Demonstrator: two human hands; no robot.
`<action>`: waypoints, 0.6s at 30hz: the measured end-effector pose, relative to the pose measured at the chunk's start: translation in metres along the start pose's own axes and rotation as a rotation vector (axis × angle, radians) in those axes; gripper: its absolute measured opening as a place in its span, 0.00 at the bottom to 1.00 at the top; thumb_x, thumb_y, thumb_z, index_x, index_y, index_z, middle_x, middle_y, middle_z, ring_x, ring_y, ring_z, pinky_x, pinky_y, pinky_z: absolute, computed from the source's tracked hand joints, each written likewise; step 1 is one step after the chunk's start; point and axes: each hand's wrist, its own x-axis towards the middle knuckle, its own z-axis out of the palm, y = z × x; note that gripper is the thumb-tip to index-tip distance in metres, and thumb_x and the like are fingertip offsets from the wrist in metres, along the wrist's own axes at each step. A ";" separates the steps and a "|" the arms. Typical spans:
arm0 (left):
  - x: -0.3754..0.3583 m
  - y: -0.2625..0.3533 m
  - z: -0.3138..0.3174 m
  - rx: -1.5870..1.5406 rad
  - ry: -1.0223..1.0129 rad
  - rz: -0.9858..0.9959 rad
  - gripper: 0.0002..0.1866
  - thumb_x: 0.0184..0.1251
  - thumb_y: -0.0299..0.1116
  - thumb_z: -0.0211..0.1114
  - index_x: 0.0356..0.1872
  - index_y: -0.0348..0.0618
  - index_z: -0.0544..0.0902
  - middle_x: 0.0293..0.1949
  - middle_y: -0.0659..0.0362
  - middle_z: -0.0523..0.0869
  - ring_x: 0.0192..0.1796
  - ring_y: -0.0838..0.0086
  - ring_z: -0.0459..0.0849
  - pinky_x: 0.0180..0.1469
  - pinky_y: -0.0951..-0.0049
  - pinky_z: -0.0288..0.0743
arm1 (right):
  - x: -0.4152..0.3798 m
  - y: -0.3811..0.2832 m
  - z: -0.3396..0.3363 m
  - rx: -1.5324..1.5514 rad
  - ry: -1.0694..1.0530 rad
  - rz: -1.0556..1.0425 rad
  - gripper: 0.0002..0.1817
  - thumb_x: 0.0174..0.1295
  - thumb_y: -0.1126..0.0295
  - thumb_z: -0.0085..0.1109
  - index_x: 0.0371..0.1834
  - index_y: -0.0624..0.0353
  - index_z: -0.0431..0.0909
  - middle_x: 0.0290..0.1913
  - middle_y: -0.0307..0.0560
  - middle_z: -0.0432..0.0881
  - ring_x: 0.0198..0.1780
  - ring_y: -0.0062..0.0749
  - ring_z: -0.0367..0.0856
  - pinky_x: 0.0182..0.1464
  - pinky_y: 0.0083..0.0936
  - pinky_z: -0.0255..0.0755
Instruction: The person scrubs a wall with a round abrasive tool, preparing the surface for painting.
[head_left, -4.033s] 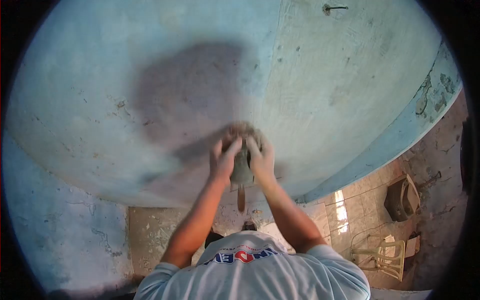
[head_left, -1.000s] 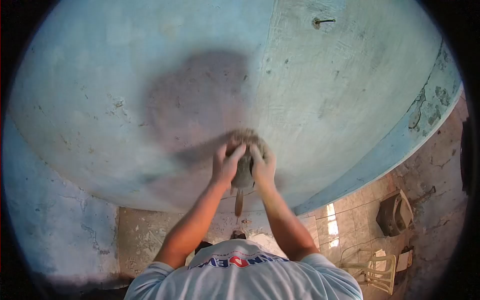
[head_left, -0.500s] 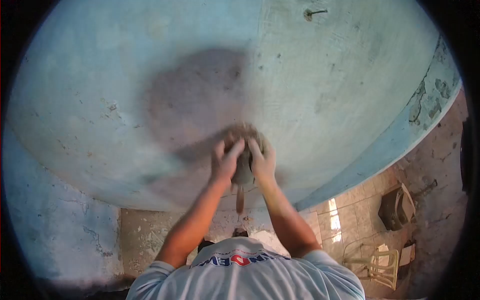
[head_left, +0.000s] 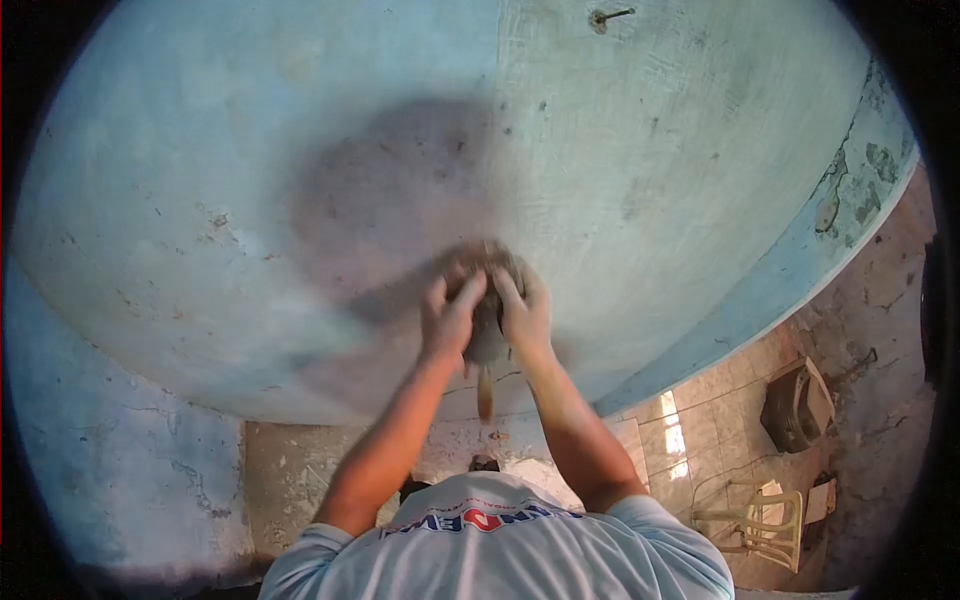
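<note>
Both hands are together in front of the painted wall (head_left: 650, 230), fingertips up by its surface. My left hand (head_left: 450, 312) curls with its thumb angled up and inward. My right hand (head_left: 526, 308) mirrors it, thumb leaning toward the left one. Between the palms is a dark grey flat tool (head_left: 486, 347), with a brown handle (head_left: 485, 395) pointing down below the hands. Fingers are wrapped around its sides; its upper end is hidden by them, and I cannot tell its exact kind. A dark shadow falls on the wall around the hands.
A nail (head_left: 612, 18) sticks out of the wall at the top. Cracked, peeling plaster (head_left: 850, 185) shows at the right edge. On the tiled floor stand a dark boxy object (head_left: 797, 405) and a pale chair (head_left: 765, 525). Another blue wall (head_left: 130, 430) is at left.
The wall and its nail have shifted slightly left and up in view. Both hands keep their grip around the tool, with only a tiny shift.
</note>
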 end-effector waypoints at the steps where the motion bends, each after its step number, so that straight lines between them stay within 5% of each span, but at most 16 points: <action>1: 0.003 0.040 0.008 -0.100 -0.007 0.043 0.13 0.76 0.37 0.70 0.49 0.37 0.89 0.46 0.59 0.91 0.47 0.75 0.87 0.53 0.69 0.81 | 0.017 -0.027 0.013 0.005 -0.007 -0.050 0.10 0.78 0.70 0.59 0.52 0.67 0.83 0.44 0.46 0.87 0.45 0.26 0.80 0.51 0.28 0.76; 5: 0.010 0.078 0.003 -0.141 -0.117 -0.001 0.14 0.77 0.37 0.69 0.52 0.36 0.88 0.46 0.59 0.90 0.46 0.75 0.87 0.50 0.70 0.82 | 0.023 -0.055 0.027 0.139 -0.019 -0.023 0.11 0.78 0.70 0.59 0.51 0.68 0.82 0.42 0.48 0.86 0.43 0.30 0.79 0.50 0.31 0.75; 8: -0.009 0.007 -0.005 -0.072 -0.032 -0.040 0.14 0.76 0.36 0.69 0.53 0.36 0.88 0.49 0.58 0.90 0.53 0.73 0.86 0.58 0.66 0.79 | -0.004 0.031 -0.001 -0.031 0.053 -0.116 0.13 0.78 0.71 0.59 0.57 0.68 0.81 0.46 0.47 0.88 0.49 0.29 0.83 0.56 0.30 0.77; 10: -0.026 -0.048 -0.013 -0.033 -0.060 -0.137 0.15 0.75 0.36 0.69 0.54 0.36 0.88 0.50 0.58 0.90 0.54 0.72 0.86 0.60 0.65 0.78 | -0.045 0.061 -0.020 0.072 0.049 0.096 0.18 0.80 0.72 0.56 0.68 0.68 0.78 0.57 0.46 0.87 0.57 0.27 0.84 0.61 0.27 0.77; 13: -0.035 -0.065 -0.010 0.004 -0.057 -0.174 0.15 0.75 0.37 0.70 0.53 0.35 0.89 0.50 0.58 0.90 0.53 0.72 0.86 0.58 0.65 0.79 | -0.059 0.073 -0.032 0.125 0.042 0.265 0.18 0.80 0.73 0.55 0.68 0.68 0.78 0.58 0.45 0.86 0.57 0.28 0.83 0.62 0.28 0.77; 17: -0.012 -0.022 0.000 0.045 -0.051 -0.183 0.14 0.76 0.37 0.71 0.50 0.35 0.88 0.45 0.58 0.90 0.46 0.75 0.86 0.50 0.67 0.80 | -0.031 0.056 -0.023 0.031 0.049 0.241 0.14 0.80 0.73 0.55 0.62 0.66 0.81 0.53 0.43 0.87 0.52 0.24 0.83 0.56 0.25 0.77; 18: -0.014 -0.024 0.001 0.015 -0.043 -0.140 0.14 0.76 0.37 0.71 0.49 0.35 0.88 0.45 0.59 0.90 0.46 0.75 0.86 0.49 0.67 0.80 | -0.032 0.051 -0.020 -0.005 0.075 0.121 0.11 0.80 0.70 0.57 0.54 0.66 0.83 0.43 0.43 0.86 0.46 0.24 0.80 0.52 0.27 0.76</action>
